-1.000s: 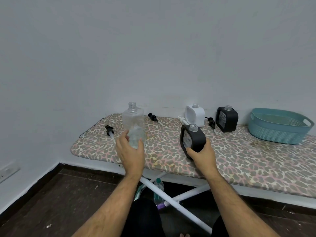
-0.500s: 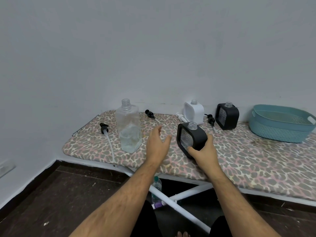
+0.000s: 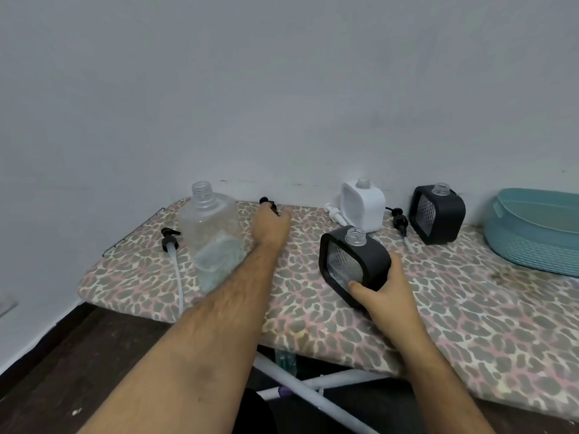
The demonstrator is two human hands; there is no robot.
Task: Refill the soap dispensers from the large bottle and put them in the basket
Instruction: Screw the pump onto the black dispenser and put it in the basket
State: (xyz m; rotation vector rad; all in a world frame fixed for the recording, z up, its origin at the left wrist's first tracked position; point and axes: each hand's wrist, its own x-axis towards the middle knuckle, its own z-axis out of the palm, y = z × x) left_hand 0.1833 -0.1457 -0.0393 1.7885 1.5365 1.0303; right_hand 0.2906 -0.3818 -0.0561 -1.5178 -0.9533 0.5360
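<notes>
The left hand (image 3: 272, 226) has left the large bottle (image 3: 214, 234); it now reaches the black pump (image 3: 268, 204) at the board's far edge.

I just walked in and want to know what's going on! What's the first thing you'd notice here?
Two bare arms stretch over a leopard-print board. The right hand holds a black soap dispenser with no pump in its neck, while the left hand reaches to a small black pump at the back by the wall. A large clear bottle stands open on the left, and a teal basket waits at the far right.
</notes>
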